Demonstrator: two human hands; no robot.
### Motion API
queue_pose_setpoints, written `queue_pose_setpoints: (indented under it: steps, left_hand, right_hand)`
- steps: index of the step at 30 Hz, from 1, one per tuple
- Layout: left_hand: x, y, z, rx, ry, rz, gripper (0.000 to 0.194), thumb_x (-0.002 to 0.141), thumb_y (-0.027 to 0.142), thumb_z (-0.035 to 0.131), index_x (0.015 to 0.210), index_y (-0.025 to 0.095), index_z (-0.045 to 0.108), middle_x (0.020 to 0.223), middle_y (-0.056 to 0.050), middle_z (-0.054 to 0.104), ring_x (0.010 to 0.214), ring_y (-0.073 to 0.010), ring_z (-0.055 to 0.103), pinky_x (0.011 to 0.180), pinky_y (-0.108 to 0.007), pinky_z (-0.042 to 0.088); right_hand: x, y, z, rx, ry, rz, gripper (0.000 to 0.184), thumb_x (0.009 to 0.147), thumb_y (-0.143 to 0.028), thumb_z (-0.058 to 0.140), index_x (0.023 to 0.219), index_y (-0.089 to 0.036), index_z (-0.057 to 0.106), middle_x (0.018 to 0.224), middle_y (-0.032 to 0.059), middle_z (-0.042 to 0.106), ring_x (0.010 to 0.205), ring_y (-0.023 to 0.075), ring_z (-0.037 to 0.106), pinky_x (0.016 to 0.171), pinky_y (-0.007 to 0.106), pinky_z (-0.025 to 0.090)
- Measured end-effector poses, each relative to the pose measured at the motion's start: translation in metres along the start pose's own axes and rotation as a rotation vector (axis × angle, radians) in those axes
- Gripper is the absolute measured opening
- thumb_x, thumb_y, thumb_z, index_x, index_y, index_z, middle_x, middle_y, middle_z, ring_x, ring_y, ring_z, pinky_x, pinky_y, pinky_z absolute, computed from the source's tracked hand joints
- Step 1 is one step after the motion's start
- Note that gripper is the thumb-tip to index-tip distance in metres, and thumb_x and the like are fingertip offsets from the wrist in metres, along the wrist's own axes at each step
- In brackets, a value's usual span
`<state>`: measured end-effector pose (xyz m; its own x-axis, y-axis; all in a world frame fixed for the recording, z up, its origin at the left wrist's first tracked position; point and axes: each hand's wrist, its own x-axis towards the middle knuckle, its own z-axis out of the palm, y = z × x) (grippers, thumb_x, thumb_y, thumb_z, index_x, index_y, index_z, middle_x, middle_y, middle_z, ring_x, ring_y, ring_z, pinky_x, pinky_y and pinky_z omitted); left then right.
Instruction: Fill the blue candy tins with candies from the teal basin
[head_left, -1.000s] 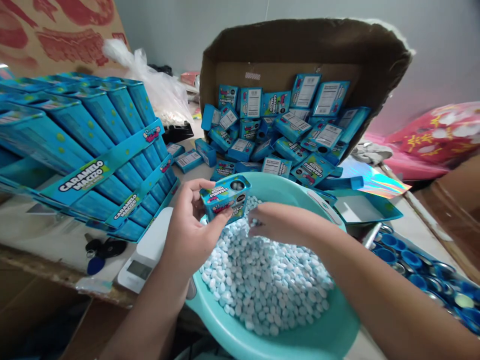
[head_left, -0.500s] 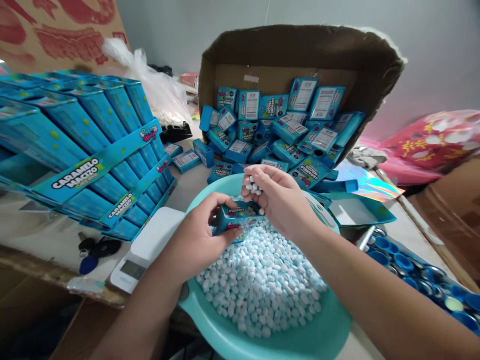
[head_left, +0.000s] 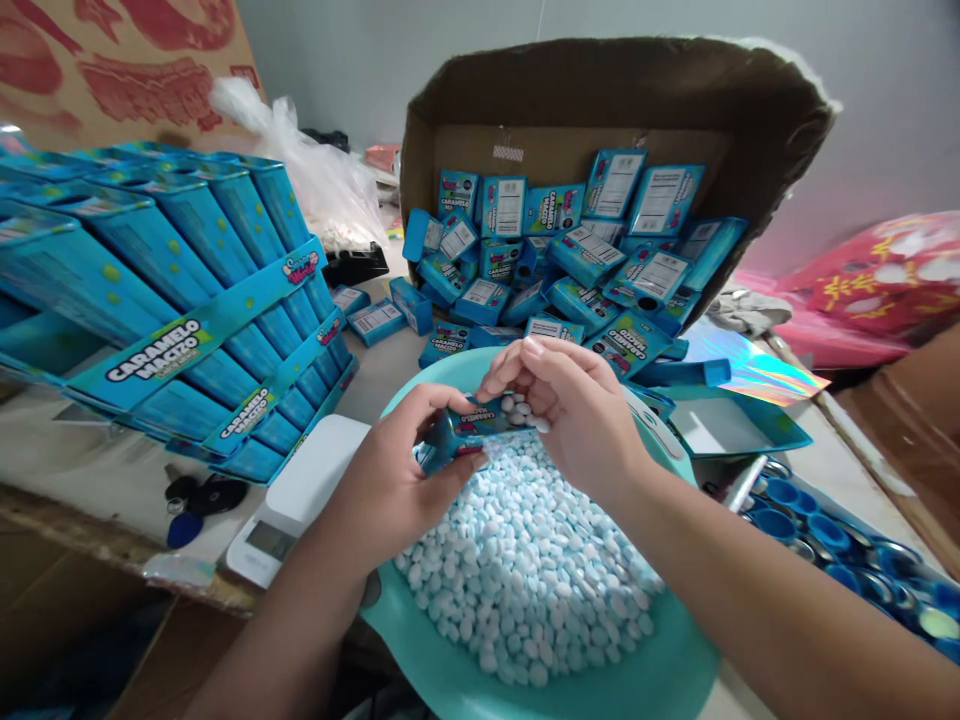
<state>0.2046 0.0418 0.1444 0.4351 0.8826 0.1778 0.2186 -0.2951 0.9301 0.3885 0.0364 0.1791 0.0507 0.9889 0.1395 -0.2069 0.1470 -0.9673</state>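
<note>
The hands (head_left: pixel 585 415) and forearms (head_left: pixel 750 580) are bare.

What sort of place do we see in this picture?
Probably a small candy workshop: a teal tub of loose candies, a cardboard box heaped with blue boxes, and a white scale sit close together.

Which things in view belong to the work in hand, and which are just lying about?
Work in hand:
small blue printed box, in the left hand
pale oval candies, at the cupped right hand
round turquoise plastic basin, holding more candies

Lying about, apparently:
black fob and round blue tag
knotted translucent plastic bag
red patterned bag
</note>
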Motion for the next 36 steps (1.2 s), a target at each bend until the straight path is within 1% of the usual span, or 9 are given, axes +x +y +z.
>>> queue_pose_setpoints:
  steps: [4, 8, 13, 16, 20, 24, 27, 31, 36]
  left_hand:
    - [-0.002, 0.003, 0.001, -0.09, -0.018, 0.035, 0.035, 0.083, 0.031, 0.078, 0.111, 0.027, 0.058, 0.11, -0.004, 0.069, 0.099, -0.0213, 0.069, 0.084, -0.03, 0.056]
    - [-0.003, 0.004, 0.002, -0.155, -0.008, 0.062, 0.036, 0.081, 0.027, 0.08, 0.109, 0.028, 0.058, 0.106, -0.003, 0.068, 0.095, -0.0196, 0.068, 0.08, -0.028, 0.056]
    - [0.0, 0.004, 0.001, -0.234, 0.03, 0.1, 0.036, 0.082, 0.022, 0.079, 0.109, 0.028, 0.056, 0.103, 0.0, 0.066, 0.088, -0.0151, 0.068, 0.074, -0.023, 0.056]
    - [0.002, 0.004, 0.001, -0.274, 0.071, 0.129, 0.036, 0.081, 0.02, 0.08, 0.107, 0.027, 0.055, 0.1, 0.0, 0.065, 0.087, -0.0144, 0.068, 0.075, -0.024, 0.057]
    - [0.003, 0.004, 0.0, -0.238, 0.072, 0.149, 0.036, 0.081, 0.02, 0.08, 0.107, 0.026, 0.055, 0.103, -0.001, 0.066, 0.087, -0.0141, 0.068, 0.076, -0.024, 0.057]
    - [0.003, 0.004, 0.001, -0.216, 0.121, 0.18, 0.036, 0.081, 0.023, 0.08, 0.107, 0.025, 0.055, 0.104, -0.002, 0.068, 0.092, -0.0165, 0.069, 0.08, -0.026, 0.057]
    - [0.004, 0.001, 0.003, -0.175, 0.126, 0.199, 0.038, 0.082, 0.026, 0.079, 0.111, 0.025, 0.054, 0.106, -0.003, 0.068, 0.092, -0.0176, 0.07, 0.08, -0.028, 0.058]
    - [0.002, -0.002, 0.006, 0.012, 0.196, 0.228, 0.04, 0.081, 0.026, 0.079, 0.115, 0.025, 0.058, 0.112, -0.003, 0.069, 0.096, -0.0176, 0.07, 0.082, -0.027, 0.057]
    - [-0.003, 0.002, 0.006, 0.049, 0.168, 0.179, 0.04, 0.082, 0.027, 0.076, 0.117, 0.027, 0.057, 0.106, -0.002, 0.07, 0.094, -0.0173, 0.07, 0.08, -0.026, 0.056]
  right_hand:
    - [-0.004, -0.001, 0.003, -0.034, -0.001, -0.068, 0.044, 0.094, -0.061, 0.052, 0.082, -0.022, 0.067, 0.087, 0.0069, 0.072, 0.091, 0.0236, 0.07, 0.09, 0.038, 0.055]
    - [-0.008, -0.002, 0.007, -0.072, -0.026, -0.086, 0.05, 0.096, -0.066, 0.047, 0.095, -0.021, 0.07, 0.095, 0.0084, 0.075, 0.096, 0.0249, 0.071, 0.095, 0.041, 0.054]
    - [-0.007, -0.002, 0.006, -0.07, -0.073, -0.114, 0.025, 0.097, -0.039, 0.055, 0.104, -0.021, 0.071, 0.102, 0.006, 0.076, 0.106, 0.0231, 0.069, 0.099, 0.039, 0.051]
    - [-0.002, -0.004, 0.002, -0.003, -0.135, -0.035, 0.028, 0.096, -0.031, 0.057, 0.121, -0.023, 0.065, 0.115, 0.0056, 0.074, 0.115, 0.0225, 0.065, 0.103, 0.039, 0.049]
    - [0.002, -0.007, -0.005, 0.034, -0.308, 0.093, 0.036, 0.097, -0.032, 0.057, 0.133, -0.026, 0.059, 0.135, 0.0058, 0.065, 0.127, 0.0212, 0.059, 0.109, 0.039, 0.044]
    - [0.002, -0.007, -0.009, 0.03, -0.339, 0.173, 0.046, 0.096, -0.046, 0.062, 0.138, -0.029, 0.055, 0.143, 0.0067, 0.059, 0.129, 0.0229, 0.056, 0.107, 0.039, 0.047]
    - [0.002, -0.003, -0.008, -0.005, -0.306, 0.2, 0.052, 0.095, -0.06, 0.058, 0.136, -0.029, 0.055, 0.14, 0.007, 0.06, 0.123, 0.0249, 0.06, 0.102, 0.04, 0.05]
    - [0.004, 0.006, -0.004, -0.148, -0.116, 0.17, 0.042, 0.093, -0.049, 0.063, 0.127, -0.024, 0.059, 0.12, 0.0067, 0.069, 0.111, 0.0228, 0.063, 0.095, 0.036, 0.05]
    - [0.004, 0.016, -0.009, -0.327, -0.058, -0.063, 0.038, 0.095, -0.045, 0.06, 0.126, -0.023, 0.056, 0.098, 0.0033, 0.07, 0.087, 0.0176, 0.062, 0.076, 0.03, 0.049]
